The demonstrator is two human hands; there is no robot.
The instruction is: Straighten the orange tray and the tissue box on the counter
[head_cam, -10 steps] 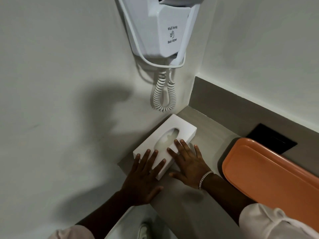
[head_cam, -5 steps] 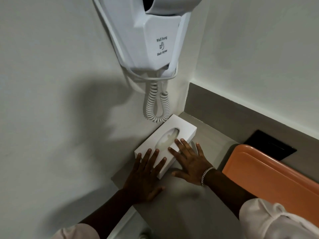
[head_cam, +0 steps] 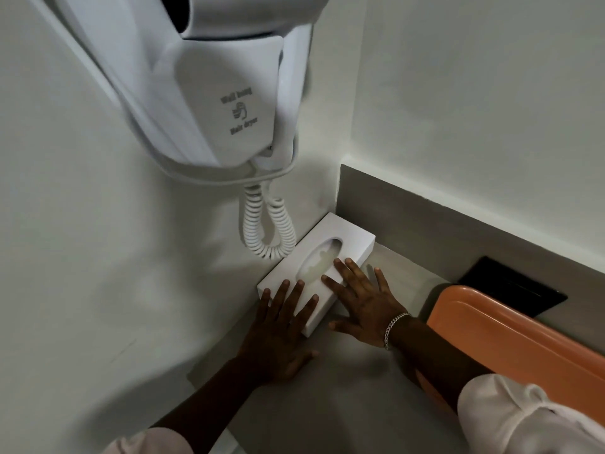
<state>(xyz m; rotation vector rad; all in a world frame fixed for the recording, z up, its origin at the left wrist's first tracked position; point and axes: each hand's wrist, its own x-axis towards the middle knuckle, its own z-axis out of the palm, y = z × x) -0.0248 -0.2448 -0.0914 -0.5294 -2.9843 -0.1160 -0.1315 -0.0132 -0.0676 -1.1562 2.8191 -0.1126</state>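
I'm squaring the tissue box into the bench corner; my left hand and right hand lie flat, spread, gripping nothing. Next, nudge the orange tray straight.

We see a matt white tissue box on the smooth grey counter; beside it, the orange tray looks like smooth satin plastic, and above hangs a glossy plastic hair dryer.

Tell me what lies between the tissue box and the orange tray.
In the head view, the right hand and its forearm lie between the tissue box and the orange tray; behind them only bare counter.
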